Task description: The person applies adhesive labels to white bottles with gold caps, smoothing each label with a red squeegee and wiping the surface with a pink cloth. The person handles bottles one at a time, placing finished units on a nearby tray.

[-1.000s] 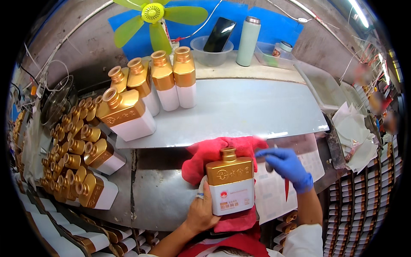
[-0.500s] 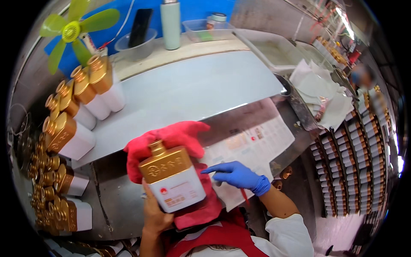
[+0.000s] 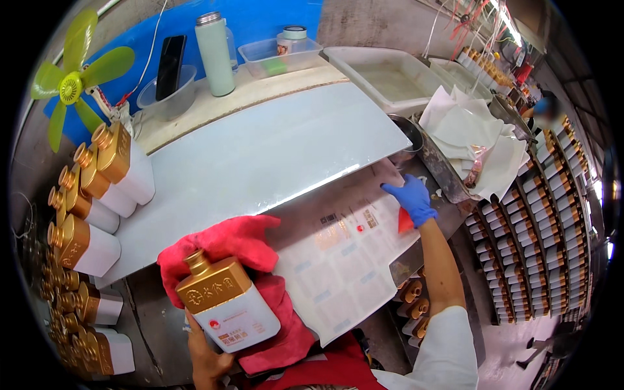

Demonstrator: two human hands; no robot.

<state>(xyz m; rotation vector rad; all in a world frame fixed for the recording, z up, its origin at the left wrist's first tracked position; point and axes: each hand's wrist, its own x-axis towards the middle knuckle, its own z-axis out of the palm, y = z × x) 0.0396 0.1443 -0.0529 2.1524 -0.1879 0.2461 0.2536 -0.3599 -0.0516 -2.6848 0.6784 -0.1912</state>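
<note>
The left hand (image 3: 209,359) grips a gold-topped white bottle (image 3: 229,305) along its lower left side, tilted over a red cloth (image 3: 244,237) on the bench (image 3: 148,318). The gloved right hand (image 3: 413,200) is at the far right edge of a printed sheet (image 3: 344,266), a red thing (image 3: 405,222) just beneath; whether it pinches anything, I cannot tell. Beyond lies a pale board (image 3: 273,149), with standing bottles (image 3: 125,159) at its left end.

A white bottle (image 3: 229,304) with gold neck and shoulders tilts leftward over the red cloth (image 3: 227,239).
</note>
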